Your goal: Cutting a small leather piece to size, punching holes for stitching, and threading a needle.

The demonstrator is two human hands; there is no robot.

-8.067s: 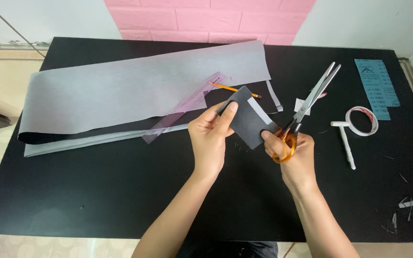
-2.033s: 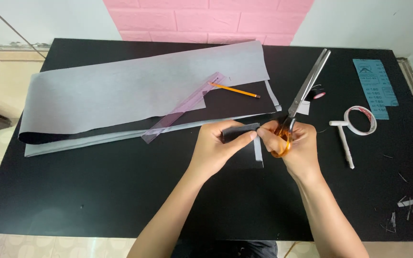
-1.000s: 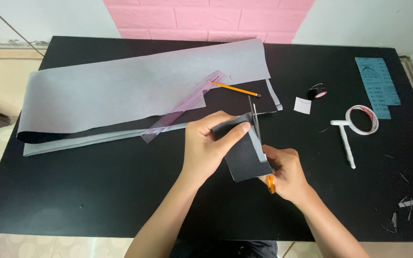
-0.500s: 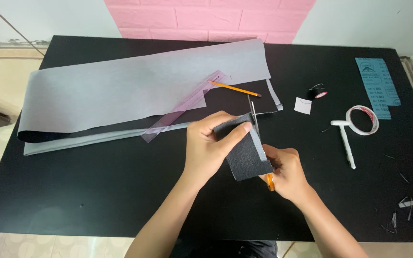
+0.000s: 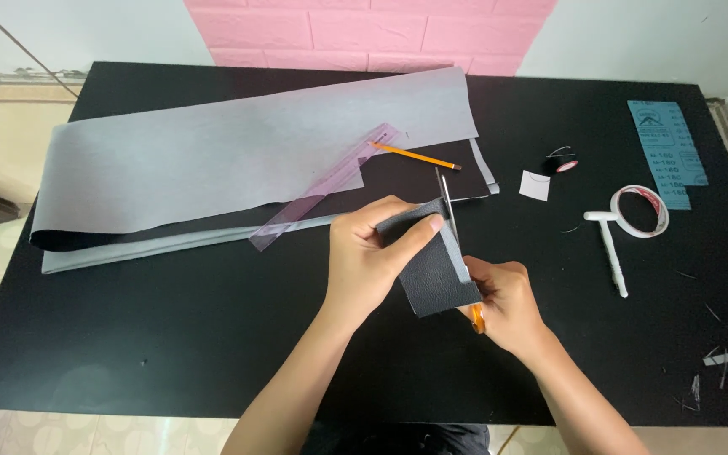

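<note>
My left hand grips a small dark grey piece of leather-like sheet by its upper left edge, holding it above the black table. My right hand is closed on the orange handles of a pair of scissors. The blades point away from me and run along the right edge of the piece, where a pale strip shows. The handles are mostly hidden behind the piece and my fingers.
A long grey sheet lies folded across the far left, with a pink transparent ruler and a pencil on it. To the right lie a white square scrap, a tape roll, a white tool, blue sandpaper and several offcuts.
Two seconds ago the scissors pointed up to the right beside the folded piece. Since then the piece has been turned upright and the blades set along its right edge; little differs over the last half second.
</note>
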